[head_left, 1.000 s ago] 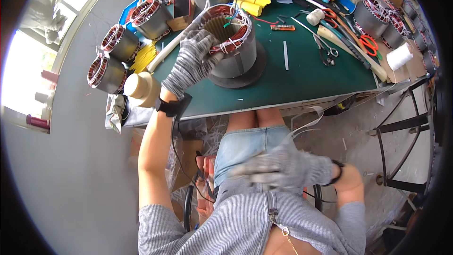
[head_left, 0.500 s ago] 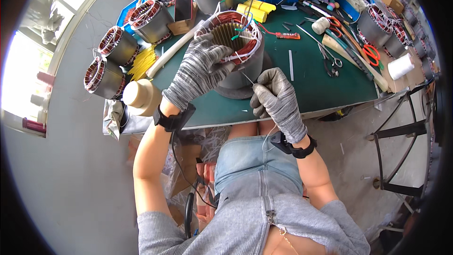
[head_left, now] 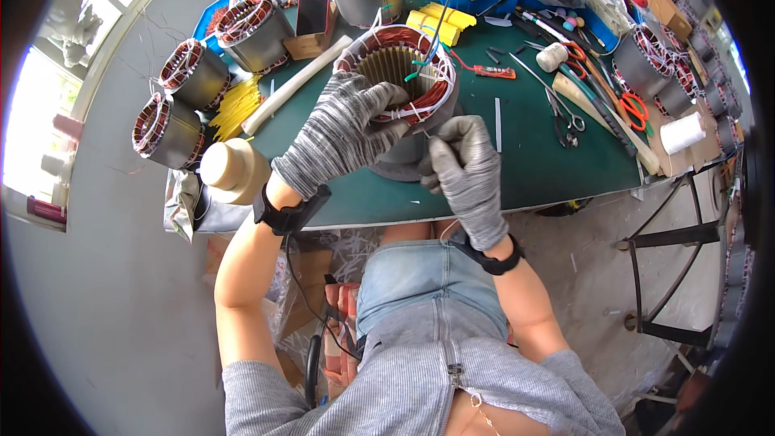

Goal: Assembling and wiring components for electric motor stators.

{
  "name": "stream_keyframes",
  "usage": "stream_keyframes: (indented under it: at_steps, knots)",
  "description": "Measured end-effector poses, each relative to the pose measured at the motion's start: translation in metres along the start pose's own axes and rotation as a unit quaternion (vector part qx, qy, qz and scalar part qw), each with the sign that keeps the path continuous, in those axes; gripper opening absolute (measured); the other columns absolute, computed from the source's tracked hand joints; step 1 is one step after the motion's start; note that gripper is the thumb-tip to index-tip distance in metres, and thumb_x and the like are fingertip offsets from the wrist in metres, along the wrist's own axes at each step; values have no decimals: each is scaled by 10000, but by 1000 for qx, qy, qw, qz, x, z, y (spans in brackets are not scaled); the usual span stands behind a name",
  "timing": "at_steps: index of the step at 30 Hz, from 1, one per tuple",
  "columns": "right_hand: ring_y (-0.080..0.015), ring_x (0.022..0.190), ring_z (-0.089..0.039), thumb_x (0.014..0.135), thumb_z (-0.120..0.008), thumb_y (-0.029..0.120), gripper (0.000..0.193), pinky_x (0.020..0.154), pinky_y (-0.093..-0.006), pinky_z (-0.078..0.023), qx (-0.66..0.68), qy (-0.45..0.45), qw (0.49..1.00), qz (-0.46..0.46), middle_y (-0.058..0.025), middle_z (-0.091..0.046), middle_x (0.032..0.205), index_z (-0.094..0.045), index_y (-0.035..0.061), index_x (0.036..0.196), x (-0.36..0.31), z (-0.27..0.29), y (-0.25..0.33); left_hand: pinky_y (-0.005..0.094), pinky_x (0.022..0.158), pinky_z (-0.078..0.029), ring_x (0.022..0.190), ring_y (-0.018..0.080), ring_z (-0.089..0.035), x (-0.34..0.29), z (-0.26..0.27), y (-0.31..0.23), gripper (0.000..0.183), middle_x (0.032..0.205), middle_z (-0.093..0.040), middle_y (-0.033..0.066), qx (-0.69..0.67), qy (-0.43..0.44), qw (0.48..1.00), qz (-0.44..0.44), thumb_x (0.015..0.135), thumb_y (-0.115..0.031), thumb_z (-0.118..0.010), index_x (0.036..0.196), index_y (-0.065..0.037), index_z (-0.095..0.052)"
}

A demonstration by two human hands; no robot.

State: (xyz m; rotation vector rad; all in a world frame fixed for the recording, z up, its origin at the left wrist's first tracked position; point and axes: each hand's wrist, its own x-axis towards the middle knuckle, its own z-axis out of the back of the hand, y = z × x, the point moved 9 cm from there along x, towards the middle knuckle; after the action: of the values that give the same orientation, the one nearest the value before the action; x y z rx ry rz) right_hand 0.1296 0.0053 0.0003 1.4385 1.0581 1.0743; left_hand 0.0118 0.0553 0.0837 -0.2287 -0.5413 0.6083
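Observation:
A motor stator (head_left: 391,64) with copper windings and white lacing cord stands on a dark round base near the table's front edge. Over its near rim my gloved left hand (head_left: 345,123) is closed, fingers on the inner side and thumb at the front. My gloved right hand (head_left: 470,173) is just right of it, pinching a thin metal needle (head_left: 428,134) whose tip points at the lower edge of the windings. Whether cord runs through the needle is too small to tell. Blue and green sleeved leads (head_left: 424,66) rise from the stator's right side.
Several wound stators (head_left: 168,131) line the left and back, with more at the right. A cream stepped block (head_left: 230,171) and a pale rod (head_left: 295,85) are on the left. Scissors (head_left: 634,111), a mallet-like wooden handle (head_left: 597,113) and a white cord spool (head_left: 682,133) occupy the right.
My right hand has shifted slightly up and left, bringing the needle closer to the stator's windings. My left hand keeps its hold on the rim. The whole view has shifted a little.

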Motion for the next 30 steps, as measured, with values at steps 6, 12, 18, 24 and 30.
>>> stream_keyframes:
  at_steps: [6, 12, 18, 24, 30]
  knots:
    - [-76, 657, -596, 882, -491, 41, 78, 605, -231, -522, 253, 104, 961, -39, -59, -602, 750, -446, 37, 945, 6, -20, -12, 417, 831, -429, 915, 350, -554, 7, -4, -14, 402, 980, -604, 175, 71, 40, 989, -122, 766, -192, -632, 1137, -46, -576]
    - [-90, 630, -581, 856, -560, 48, 117, 552, -229, -482, -58, 84, 994, 38, -75, -601, 808, -471, 36, 932, 15, -18, 1, 468, 1007, -245, 1146, 321, -449, 7, -15, 1, 493, 1147, -559, 159, 176, 96, 978, -55, 760, -336, -611, 1162, -56, -559]
    - [-294, 816, -565, 783, -582, 73, 191, 716, -394, -476, -316, -67, 857, 401, -152, -555, 964, -554, 45, 970, -5, 2, 104, 552, 1066, -51, 1340, 292, -199, -20, 21, -31, 815, 1403, -358, 20, 394, -178, 898, 85, 693, -641, -540, 1344, -182, -367]
    - [-218, 871, -569, 844, -523, 45, 206, 788, -319, -456, 11, 155, 985, 72, -128, -534, 1053, -555, -13, 1038, -7, -21, 76, 515, 1019, -214, 1262, 351, -299, -46, 45, -52, 732, 1352, -385, 130, 245, -269, 931, -9, 715, -390, -662, 1326, -110, -371]
    - [-53, 517, -274, 944, -433, 137, 274, 398, -169, -274, 401, 183, 896, -61, 18, -296, 678, -454, -3, 1179, -34, 181, -2, 405, 948, -340, 1078, 316, -468, -95, 162, 65, 525, 1179, -500, 164, 199, -198, 923, 262, 754, -267, -628, 1199, -35, -472]
